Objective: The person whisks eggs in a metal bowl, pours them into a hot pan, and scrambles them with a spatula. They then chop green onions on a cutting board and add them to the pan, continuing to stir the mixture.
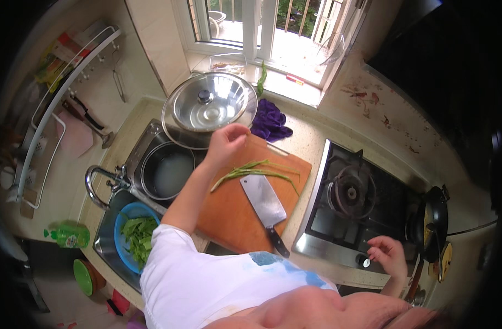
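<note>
My left hand (229,142) is over the far left corner of the wooden cutting board (226,222), its fingers curled together near the rim of a glass pot lid (183,96); whether it pinches something small cannot be told. Thin green scallions (251,169) lie across the board. Beside them rests a cleaver (264,199) with its black handle towards me. My right hand (384,251) hangs with bent fingers near the knob (364,261) at the front of the gas stove (337,246), with nothing seen in it. The lid lies with a steel bowl (218,117) at the far counter.
Left is a double sink with a pot of cloudy water (168,170), a chrome faucet (95,185) and a blue basin (118,242) of leafy greens (140,238). A purple cloth (270,121) lies behind the board. A wok (434,224) stands at the stove's right.
</note>
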